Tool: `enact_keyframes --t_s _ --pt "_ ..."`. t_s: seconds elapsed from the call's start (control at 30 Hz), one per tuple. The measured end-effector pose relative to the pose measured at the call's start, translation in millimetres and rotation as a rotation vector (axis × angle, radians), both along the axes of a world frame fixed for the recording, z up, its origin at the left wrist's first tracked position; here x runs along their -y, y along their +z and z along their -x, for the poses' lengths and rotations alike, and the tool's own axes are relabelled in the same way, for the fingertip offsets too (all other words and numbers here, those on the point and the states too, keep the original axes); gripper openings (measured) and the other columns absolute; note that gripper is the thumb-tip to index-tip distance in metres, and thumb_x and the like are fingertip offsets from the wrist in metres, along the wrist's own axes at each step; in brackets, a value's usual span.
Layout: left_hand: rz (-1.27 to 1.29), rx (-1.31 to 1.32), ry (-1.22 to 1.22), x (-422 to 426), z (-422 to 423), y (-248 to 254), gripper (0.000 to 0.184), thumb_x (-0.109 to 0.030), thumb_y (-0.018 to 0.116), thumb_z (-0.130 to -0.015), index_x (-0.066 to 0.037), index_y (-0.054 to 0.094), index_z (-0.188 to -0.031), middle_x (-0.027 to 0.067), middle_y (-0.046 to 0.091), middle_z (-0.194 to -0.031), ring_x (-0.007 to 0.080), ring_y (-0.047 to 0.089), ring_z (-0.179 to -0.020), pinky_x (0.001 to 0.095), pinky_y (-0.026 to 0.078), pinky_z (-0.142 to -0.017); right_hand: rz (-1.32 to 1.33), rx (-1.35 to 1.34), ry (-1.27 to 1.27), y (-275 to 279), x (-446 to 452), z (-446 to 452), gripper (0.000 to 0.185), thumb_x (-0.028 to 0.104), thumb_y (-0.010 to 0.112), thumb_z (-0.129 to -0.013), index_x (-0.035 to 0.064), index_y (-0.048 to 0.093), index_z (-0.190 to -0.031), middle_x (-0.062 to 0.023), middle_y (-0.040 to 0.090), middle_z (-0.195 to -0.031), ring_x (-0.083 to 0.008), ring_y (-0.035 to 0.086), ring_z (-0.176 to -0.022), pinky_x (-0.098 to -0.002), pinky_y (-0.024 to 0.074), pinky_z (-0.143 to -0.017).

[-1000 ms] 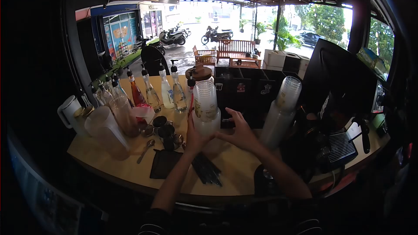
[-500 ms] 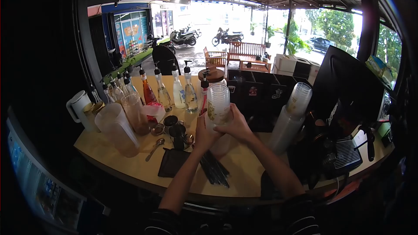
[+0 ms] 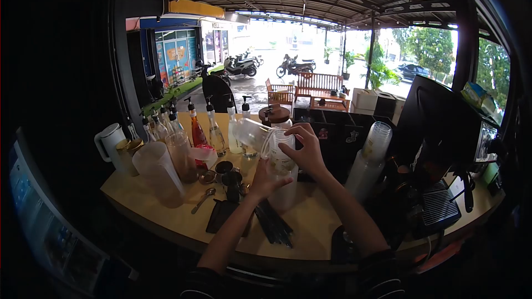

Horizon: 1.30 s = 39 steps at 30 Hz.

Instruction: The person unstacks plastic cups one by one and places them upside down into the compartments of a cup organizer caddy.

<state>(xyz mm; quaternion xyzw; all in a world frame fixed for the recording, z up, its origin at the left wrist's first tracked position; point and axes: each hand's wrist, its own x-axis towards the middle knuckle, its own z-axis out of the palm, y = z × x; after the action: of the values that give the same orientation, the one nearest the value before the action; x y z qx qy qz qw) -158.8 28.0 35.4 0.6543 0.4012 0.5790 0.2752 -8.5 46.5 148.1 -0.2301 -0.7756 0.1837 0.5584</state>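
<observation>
A stack of clear plastic cups (image 3: 281, 160) with printed sides stands upright in front of me on the counter. My left hand (image 3: 270, 180) is round its left side, with the thumb across the front. At the stack's upper right, my right hand (image 3: 305, 152) has thumb and forefinger curved round the top cups near the rim. One clear cup (image 3: 252, 133) lies tipped sideways against the top of the stack, its mouth toward my hands; which fingers support it is unclear. Another tall cup stack (image 3: 371, 158) is to the right.
Pump bottles (image 3: 216, 133), a frosted pitcher (image 3: 159, 174) and a white jug (image 3: 110, 144) are at left. A spoon (image 3: 203, 200), metal jiggers (image 3: 226, 174) and dark straws (image 3: 272, 224) lie nearer. Black bins (image 3: 338, 133) stand behind; a machine (image 3: 440, 205) is at right.
A cup has come off the top and tipped left. My right hand has risen to the top of the stack, and my hands have moved apart. The view has shifted slightly.
</observation>
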Motion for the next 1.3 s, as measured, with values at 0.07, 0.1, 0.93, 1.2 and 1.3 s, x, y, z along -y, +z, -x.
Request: enact_keyframes --t_s 0.07,0.1,0.93,1.2,1.3 --pt "-0.058 0.056 -0.005 5 0 5 0.088 -0.039 0.079 -0.064 0.001 0.032 -0.126 0.0175 0.041 -0.12 0.0254 0.044 -0.113 0.0368 0.037 -0.095 -0.089 0.015 -0.025 -2 6 0 0.032 0.013 0.074 -0.065 0.0027 0.059 -0.09 -0.0093 0.05 -0.104 -0.0242 0.052 -0.103 -0.0364 0.0425 -0.089" --pt "-0.115 0.116 -0.017 5 0 5 0.084 -0.04 0.076 -0.069 0.001 0.031 -0.127 0.0165 0.042 -0.121 0.0243 0.045 -0.112 0.0359 0.037 -0.095 -0.177 0.035 -0.057 -2 7 -1 0.031 0.011 0.073 -0.065 0.0026 0.058 -0.09 -0.0105 0.05 -0.103 -0.0256 0.052 -0.102 -0.0358 0.043 -0.087" --pt "0.221 -0.902 0.825 -70 134 -1 0.056 -0.038 0.066 -0.071 -0.01 0.053 -0.118 0.0074 0.047 -0.121 0.0242 0.042 -0.116 0.0489 0.034 -0.094 -0.402 0.255 -0.102 -9 51 31 0.027 0.013 0.063 -0.071 0.0083 0.056 -0.097 -0.0139 0.043 -0.121 -0.0335 0.038 -0.12 -0.0482 0.0275 -0.101" --pt "-0.075 -1.113 0.813 -114 149 4 0.013 -0.021 0.057 -0.077 -0.013 0.065 -0.083 0.0031 0.062 -0.087 0.022 0.057 -0.091 0.0454 0.035 -0.083 -0.465 0.39 -0.113 -14 58 29 0.023 0.013 0.066 -0.071 0.0109 0.059 -0.093 -0.0093 0.046 -0.121 -0.0296 0.041 -0.12 -0.0529 0.024 -0.105" --pt "-0.003 -0.992 0.739 -88 151 44 0.016 -0.021 0.057 -0.079 -0.011 0.063 -0.089 0.0044 0.064 -0.082 0.0224 0.059 -0.089 0.0447 0.033 -0.086 -0.464 0.387 -0.085 -14 63 26 0.024 0.014 0.065 -0.072 0.0097 0.057 -0.094 -0.0111 0.045 -0.122 -0.0307 0.04 -0.12 -0.0512 0.0256 -0.104"
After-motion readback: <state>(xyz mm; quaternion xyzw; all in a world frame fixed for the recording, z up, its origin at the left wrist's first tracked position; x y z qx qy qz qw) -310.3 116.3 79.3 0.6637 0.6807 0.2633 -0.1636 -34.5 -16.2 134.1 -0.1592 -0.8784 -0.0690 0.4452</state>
